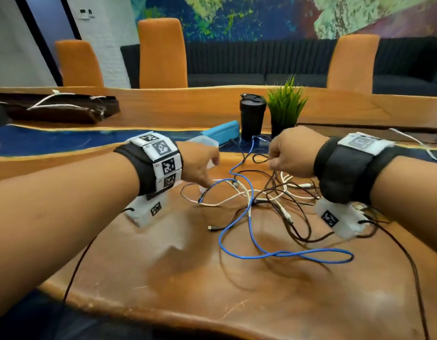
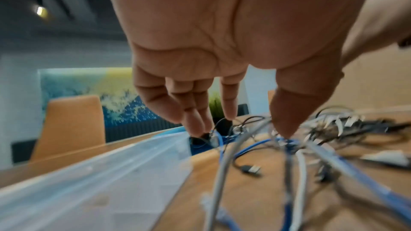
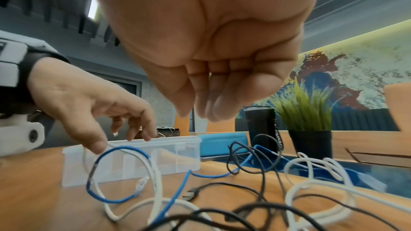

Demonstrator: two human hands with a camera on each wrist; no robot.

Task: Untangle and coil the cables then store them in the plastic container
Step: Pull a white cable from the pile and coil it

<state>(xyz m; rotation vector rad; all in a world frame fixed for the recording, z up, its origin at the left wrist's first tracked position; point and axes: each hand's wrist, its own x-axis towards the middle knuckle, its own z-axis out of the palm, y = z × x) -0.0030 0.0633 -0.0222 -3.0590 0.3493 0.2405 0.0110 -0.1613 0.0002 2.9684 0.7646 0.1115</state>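
Observation:
A tangle of cables (image 1: pixel 273 195) lies on the wooden table: a long blue cable (image 1: pixel 249 217), a white cable (image 1: pixel 219 204) and several thin black ones. My left hand (image 1: pixel 212 174) reaches down at the tangle's left edge. Its thumb (image 3: pixel 98 145) touches the top of a raised loop of blue and white cable, and its other fingers hang spread and apart from the thumb. Behind that hand stands the clear plastic container (image 3: pixel 155 157), without a lid on it and with nothing inside. My right hand (image 1: pixel 271 163) hovers above the tangle's far side, fingertips bunched against the thumb (image 3: pixel 184 110) with nothing between them.
Beyond the cables stand a black tumbler (image 1: pixel 251 116), a potted grass plant (image 1: pixel 286 106) and a blue case (image 1: pixel 222 131). A dark bag (image 1: pixel 57 109) lies far left. Another white cable (image 1: pixel 421 146) runs along the right. Orange chairs line the table's far side.

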